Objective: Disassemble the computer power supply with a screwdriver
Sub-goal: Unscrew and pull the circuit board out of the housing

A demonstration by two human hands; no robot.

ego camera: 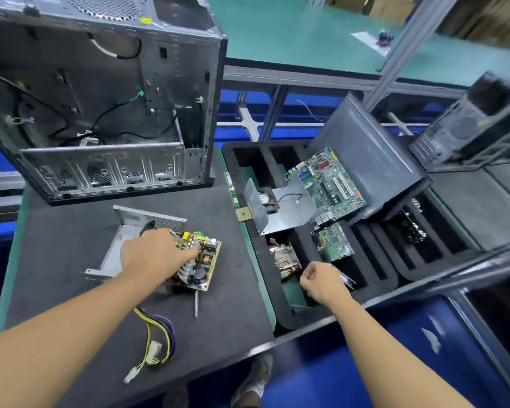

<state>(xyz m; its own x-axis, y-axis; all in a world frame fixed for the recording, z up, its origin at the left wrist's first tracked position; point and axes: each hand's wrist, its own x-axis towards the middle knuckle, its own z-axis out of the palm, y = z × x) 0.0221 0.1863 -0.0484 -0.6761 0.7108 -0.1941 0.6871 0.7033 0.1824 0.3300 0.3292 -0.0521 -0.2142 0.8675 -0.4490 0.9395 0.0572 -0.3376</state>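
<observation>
Fingers [189, 254] of the left hand [156, 254] are curled down over the circuit board [202, 262] of the power supply, gripping it by the parts on its top. The board sits tilted at the open side of its metal housing [115, 245] on the dark mat [71, 225], in front of the empty computer case [100, 98]. The right hand [321, 282] hangs well apart over the foam tray [255, 231] with its fingers balled up. A thin metal piece shows just beside it, but motion blur hides whether the hand pinches it. The main risk, as I judge it, lies in that left grip. Bare fingers on the tall parts could bend them, or touch a capacitor that may hold charge. Pulling with one hand could also drag the housing along if a wire or screw joins the two. The raw edges of the housing could cut the wrist. The screwdriver [196, 304] lies loose just beside the near edge of the board, where a sliding board could knock it away. The yellow and purple cable bundle [156, 340] trails toward the front edge of the mat, where a forearm could snag it.
</observation>
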